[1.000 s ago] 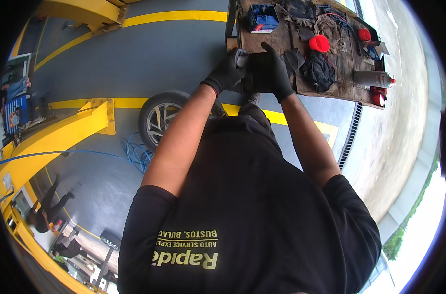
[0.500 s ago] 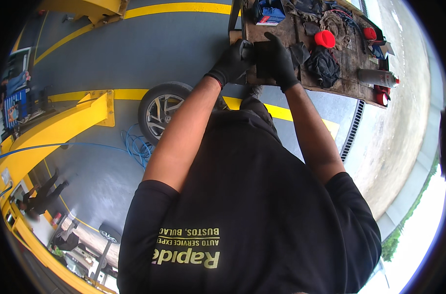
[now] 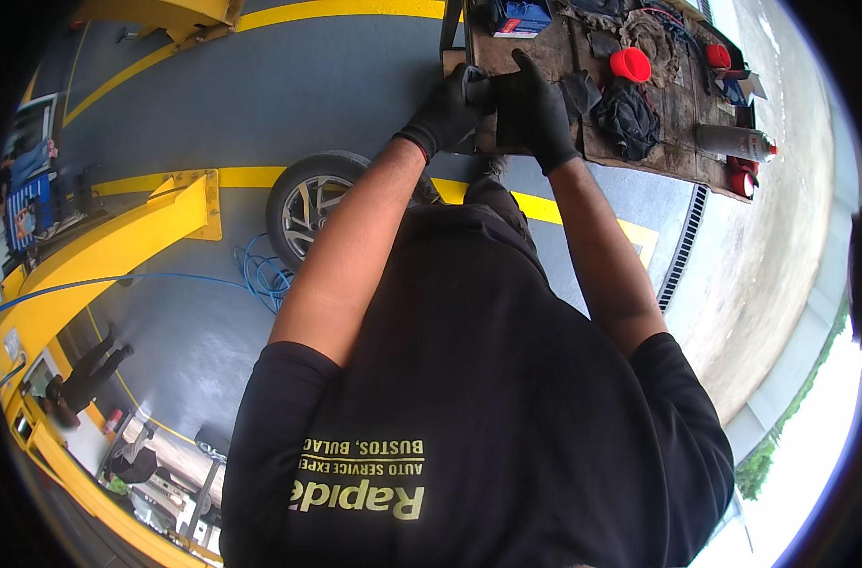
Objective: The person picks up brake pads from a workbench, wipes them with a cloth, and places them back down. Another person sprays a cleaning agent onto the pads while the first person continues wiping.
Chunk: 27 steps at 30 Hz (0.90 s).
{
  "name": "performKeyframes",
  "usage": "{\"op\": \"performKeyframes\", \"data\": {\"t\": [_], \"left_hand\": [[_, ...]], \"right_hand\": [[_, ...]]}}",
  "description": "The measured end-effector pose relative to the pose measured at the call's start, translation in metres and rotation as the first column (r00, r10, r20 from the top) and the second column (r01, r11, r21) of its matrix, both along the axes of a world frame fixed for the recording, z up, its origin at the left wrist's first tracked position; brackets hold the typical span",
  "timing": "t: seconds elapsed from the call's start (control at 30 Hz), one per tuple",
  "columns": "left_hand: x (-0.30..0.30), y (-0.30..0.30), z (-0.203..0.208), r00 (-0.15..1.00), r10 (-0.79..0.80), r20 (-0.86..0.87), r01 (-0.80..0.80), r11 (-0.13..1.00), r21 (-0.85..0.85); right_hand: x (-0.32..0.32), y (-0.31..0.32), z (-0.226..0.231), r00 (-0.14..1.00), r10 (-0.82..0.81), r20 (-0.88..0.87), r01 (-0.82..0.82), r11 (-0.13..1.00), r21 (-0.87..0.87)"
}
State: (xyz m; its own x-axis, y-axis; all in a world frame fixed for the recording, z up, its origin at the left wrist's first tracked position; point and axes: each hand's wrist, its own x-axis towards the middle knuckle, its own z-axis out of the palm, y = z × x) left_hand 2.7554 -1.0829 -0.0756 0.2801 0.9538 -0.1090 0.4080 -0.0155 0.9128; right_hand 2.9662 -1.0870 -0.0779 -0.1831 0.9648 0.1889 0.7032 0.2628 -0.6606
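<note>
Both my hands wear black gloves and meet over the near left edge of a worn wooden workbench point(image 3: 535, 47). My left hand point(image 3: 445, 112) is closed, its fingertips pinched around something dark at the gap between the hands. Curled beside it, my right hand point(image 3: 537, 112) has the thumb pointing up and away. Whatever they hold blends with the gloves, so its kind cannot be made out. Just right of my right hand, a dark, flat, bent piece point(image 3: 580, 93) lies on the bench. A crumpled black cloth point(image 3: 627, 118) sits farther right.
On the bench are a red cup point(image 3: 630, 64), a blue box point(image 3: 521, 17), grey rags point(image 3: 649, 38) and a grey spray can point(image 3: 737, 142) lying on its side. A wheel point(image 3: 313, 204) and a coiled blue hose point(image 3: 261, 275) are on the floor, near a yellow lift arm point(image 3: 119, 232).
Both hands have shifted slightly away from me, staying close together. The dark patch between them shows less than before. The bench's things appear slightly moved in the picture.
</note>
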Motion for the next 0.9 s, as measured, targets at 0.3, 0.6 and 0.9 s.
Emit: {"op": "performKeyframes", "data": {"t": [0.3, 0.6, 0.9], "left_hand": [[0.001, 0.003, -0.011, 0.998, -0.002, 0.067, 0.0, 1.0, 0.027], [0.003, 0.001, -0.016, 0.999, 0.03, 0.029, -0.031, 0.999, 0.026], [0.006, 0.002, -0.031, 0.999, 0.038, 0.029, -0.04, 0.997, 0.069]], "right_hand": [[-0.007, 0.005, 0.01, 0.999, 0.01, 0.043, -0.013, 0.996, 0.083], [-0.005, 0.013, 0.004, 0.997, 0.08, 0.024, -0.081, 0.996, 0.033], [-0.009, 0.007, 0.005, 0.996, 0.075, 0.05, -0.078, 0.996, 0.049]]}}
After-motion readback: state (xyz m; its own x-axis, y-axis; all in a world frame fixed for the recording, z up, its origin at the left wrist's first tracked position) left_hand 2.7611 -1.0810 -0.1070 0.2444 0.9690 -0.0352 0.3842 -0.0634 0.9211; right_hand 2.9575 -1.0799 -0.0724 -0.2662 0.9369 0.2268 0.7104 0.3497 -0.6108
